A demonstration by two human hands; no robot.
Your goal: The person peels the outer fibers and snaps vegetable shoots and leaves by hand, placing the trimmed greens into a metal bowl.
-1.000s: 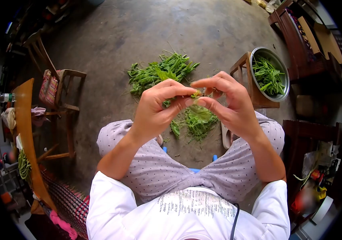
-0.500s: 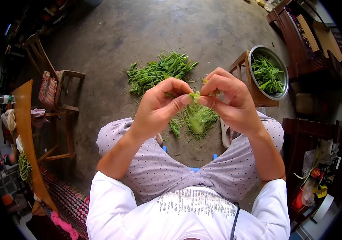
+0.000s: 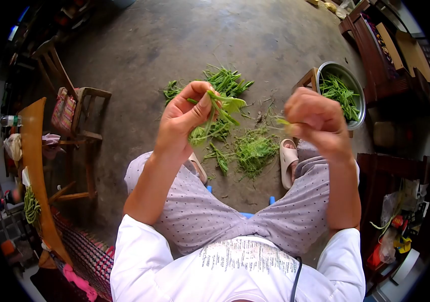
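Observation:
My left hand pinches a green leafy stem between thumb and fingers, its leaves hanging to the right and below. Farther right, my right hand is closed and somewhat blurred, with a thin yellowish-green strand at its fingertips. Beyond my left hand a pile of green stems and leaves lies on the floor, partly hidden by that hand. A looser heap of fine green scraps lies nearer, between my feet. At the right, a metal basin holds more green stems.
A wooden stool stands under the basin. On the left are a wooden chair with a patterned cushion and a wooden tabletop. Dark wooden furniture stands at the right. My sandalled foot rests beside the scraps.
My hands have moved apart from where they met in the middle. The left went left with the leafy stem; the right went right with a thin strand.

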